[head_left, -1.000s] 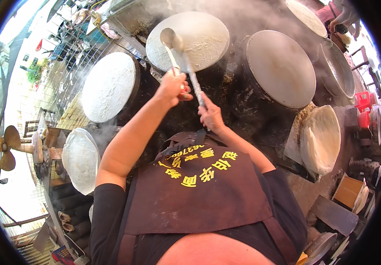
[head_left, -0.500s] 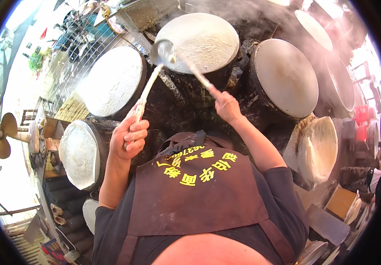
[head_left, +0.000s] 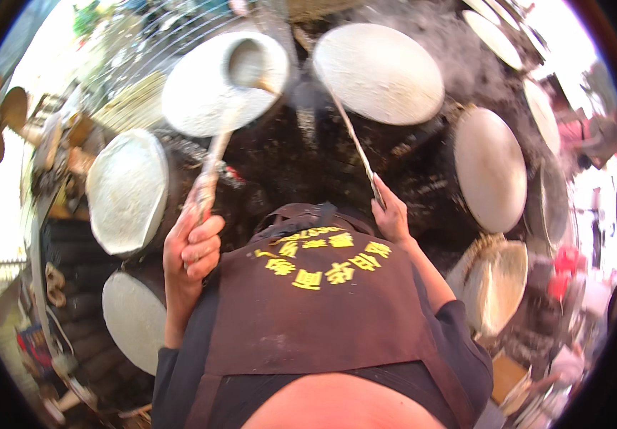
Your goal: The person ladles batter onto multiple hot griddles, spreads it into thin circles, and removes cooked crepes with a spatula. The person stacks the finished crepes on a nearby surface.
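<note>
Here, the left hand [head_left: 195,247] wraps tightly around a ladle [head_left: 246,63] over a far, left-side pan [head_left: 190,93]; the right hand [head_left: 392,216] clasps a stick [head_left: 353,137].

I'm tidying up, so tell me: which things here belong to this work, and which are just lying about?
In use:
ladle, in the left hand
stick, in the right hand
round pan below the ladle

Apparently lying about:
shoes
box
</note>
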A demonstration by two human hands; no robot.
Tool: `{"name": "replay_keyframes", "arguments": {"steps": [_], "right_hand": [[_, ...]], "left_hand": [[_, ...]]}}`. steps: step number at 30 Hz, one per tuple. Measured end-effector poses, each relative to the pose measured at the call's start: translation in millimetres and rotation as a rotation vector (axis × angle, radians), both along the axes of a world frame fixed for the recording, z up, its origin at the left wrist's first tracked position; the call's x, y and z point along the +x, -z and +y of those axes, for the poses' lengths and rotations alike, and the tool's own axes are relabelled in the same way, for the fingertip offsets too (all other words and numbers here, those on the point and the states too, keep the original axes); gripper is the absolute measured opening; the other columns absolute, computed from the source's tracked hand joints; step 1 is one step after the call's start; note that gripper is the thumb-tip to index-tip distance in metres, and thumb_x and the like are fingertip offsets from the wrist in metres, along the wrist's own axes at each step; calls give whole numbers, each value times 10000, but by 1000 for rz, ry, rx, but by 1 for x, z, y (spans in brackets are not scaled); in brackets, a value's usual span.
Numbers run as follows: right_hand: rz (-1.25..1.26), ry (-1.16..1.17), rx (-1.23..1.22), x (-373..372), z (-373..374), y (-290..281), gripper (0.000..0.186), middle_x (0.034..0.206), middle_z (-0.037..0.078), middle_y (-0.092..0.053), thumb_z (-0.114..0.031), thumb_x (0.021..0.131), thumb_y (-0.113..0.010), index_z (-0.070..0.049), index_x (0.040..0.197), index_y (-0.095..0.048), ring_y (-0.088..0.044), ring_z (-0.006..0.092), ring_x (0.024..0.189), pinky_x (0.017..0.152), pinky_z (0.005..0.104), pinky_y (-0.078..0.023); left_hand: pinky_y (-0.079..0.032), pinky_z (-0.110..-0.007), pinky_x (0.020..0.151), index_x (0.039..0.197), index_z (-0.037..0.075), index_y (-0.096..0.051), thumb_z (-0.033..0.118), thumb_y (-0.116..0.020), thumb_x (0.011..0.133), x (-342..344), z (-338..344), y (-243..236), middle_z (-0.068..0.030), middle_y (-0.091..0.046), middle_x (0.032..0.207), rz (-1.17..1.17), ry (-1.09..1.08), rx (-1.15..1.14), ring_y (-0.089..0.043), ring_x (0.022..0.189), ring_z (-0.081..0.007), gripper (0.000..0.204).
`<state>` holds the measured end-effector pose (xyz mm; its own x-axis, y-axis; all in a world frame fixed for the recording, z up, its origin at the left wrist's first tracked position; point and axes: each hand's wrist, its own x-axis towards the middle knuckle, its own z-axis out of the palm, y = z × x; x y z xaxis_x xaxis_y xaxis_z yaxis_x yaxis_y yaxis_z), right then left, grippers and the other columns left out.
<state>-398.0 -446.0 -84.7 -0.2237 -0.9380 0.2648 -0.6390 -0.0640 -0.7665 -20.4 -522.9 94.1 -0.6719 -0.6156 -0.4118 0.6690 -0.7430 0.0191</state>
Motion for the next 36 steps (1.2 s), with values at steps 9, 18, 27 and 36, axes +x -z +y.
{"name": "replay_keyframes", "arguments": {"steps": [9, 18, 27, 36], "right_hand": [[265, 316, 185, 7, 55, 19, 647, 797, 154, -520, 17, 781, -585, -193, 1383, -474, -574, 352, 734, 677, 433, -483], [-113, 125, 184, 48, 29, -3, 562, 1142, 140, -658, 45, 771, -590, -57, 1322, -537, -660, 186, 844, 766, 273, -502], [-56, -766, -19, 109, -101, -78, 515, 842, 136, -617, 36, 726, -649, -22, 1233, -579, -615, 259, 684, 643, 291, -492], [-111, -1937, -191, 235, -135, -139, 431, 795, 62, -594, -189, 763, -741, -66, 1156, -611, -615, 250, 661, 552, 360, -518]], "left_hand": [[-355, -209, 303, 1422, 212, -340, 195, -340, 1033, 39, 3, 30, -12, -371, 712, -30, 69, -47, -357, 456, -45, 390], [-330, -212, 298, 1104, 83, -456, 189, -368, 1023, 47, -5, 36, -13, -389, 732, 169, 87, 111, -390, 486, -54, 159], [-298, -159, 312, 1314, 268, -435, 217, -483, 999, 21, 44, 23, 35, -375, 710, -16, -165, 64, -328, 470, -20, 323], [-337, -184, 319, 1484, 358, -186, 437, -415, 1001, -16, 139, 3, 29, -360, 681, -530, -578, 95, -337, 446, -30, 540]]}}
